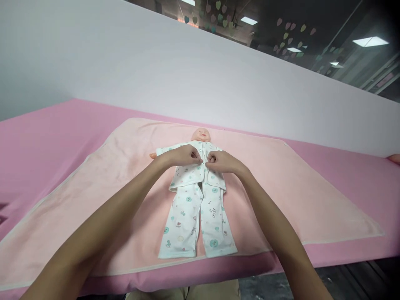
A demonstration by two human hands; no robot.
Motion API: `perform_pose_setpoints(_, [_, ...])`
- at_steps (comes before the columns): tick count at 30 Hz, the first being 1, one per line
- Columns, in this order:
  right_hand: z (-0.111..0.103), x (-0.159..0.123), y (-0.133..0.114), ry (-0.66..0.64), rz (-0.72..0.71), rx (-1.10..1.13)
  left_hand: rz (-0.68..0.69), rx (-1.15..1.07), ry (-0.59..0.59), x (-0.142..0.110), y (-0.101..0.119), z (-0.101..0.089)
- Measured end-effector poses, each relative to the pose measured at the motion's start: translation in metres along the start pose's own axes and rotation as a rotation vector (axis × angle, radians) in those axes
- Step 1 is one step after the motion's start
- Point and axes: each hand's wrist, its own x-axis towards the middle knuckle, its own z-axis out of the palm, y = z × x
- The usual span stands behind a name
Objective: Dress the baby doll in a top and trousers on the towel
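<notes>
A baby doll [201, 134] lies on its back, head away from me. It wears a white printed jacket [187, 177] with a front opening, and matching trousers [184, 221] with the legs spread flat. My left hand [187, 155] pinches the jacket's edge at chest height, beside a small button. Across the opening, my right hand [220, 161] is closed with thumb and fingers together at the other jacket edge. Both hands nearly meet at the middle of the front. The upper front looks joined, while the lower part hangs apart. The fingers partly hide what they hold.
A light pink blanket [125, 179] lies under the doll on a darker pink padded surface [40, 137]. Behind it rises a white wall [187, 71], topped by dark glass with heart stickers [218, 16]. Something skin-coloured [394, 158] shows at the right edge.
</notes>
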Motion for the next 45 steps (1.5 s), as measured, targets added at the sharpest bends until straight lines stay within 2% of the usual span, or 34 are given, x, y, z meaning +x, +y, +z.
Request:
perform_pose_setpoints(3, [0.002,0.003,0.006,0.015,-0.039,0.162,0.001,-0.016,-0.004,-0.001,0.002,0.002])
perform_pose_setpoints(6, [0.008,0.005,0.014,0.020,-0.062,0.230,-0.010,-0.035,0.001,0.000,0.003,0.004])
perform_pose_setpoints(9, [0.008,0.002,0.022,-0.040,-0.090,0.313,-0.012,-0.051,-0.007,0.001,0.002,0.005])
perform_pose_setpoints(12, [0.003,-0.001,0.026,-0.095,-0.128,0.345,0.001,-0.088,-0.019,0.002,-0.001,0.005])
perform_pose_setpoints(14, [0.001,-0.003,0.028,-0.087,-0.141,0.331,0.010,-0.110,-0.022,0.003,-0.003,0.004])
perform_pose_setpoints(22, [0.007,-0.002,0.026,0.079,-0.179,0.302,-0.017,-0.157,-0.015,0.008,-0.010,0.005])
perform_pose_setpoints(30, [0.020,-0.008,0.006,0.260,-0.160,-0.019,-0.065,-0.193,0.011,0.002,-0.001,0.008])
perform_pose_setpoints(32, [0.020,-0.006,0.009,0.244,-0.131,0.012,-0.055,-0.182,0.021,0.000,0.002,0.009])
perform_pose_setpoints(38, [0.011,0.001,0.026,0.066,-0.030,0.335,-0.038,-0.109,0.044,-0.002,0.008,0.017])
perform_pose_setpoints(42, [0.012,0.003,0.029,0.061,-0.027,0.369,-0.078,-0.068,0.102,0.001,0.007,0.024])
perform_pose_setpoints(45, [0.014,0.004,0.031,0.069,-0.029,0.361,-0.065,-0.094,0.079,0.003,0.002,0.024])
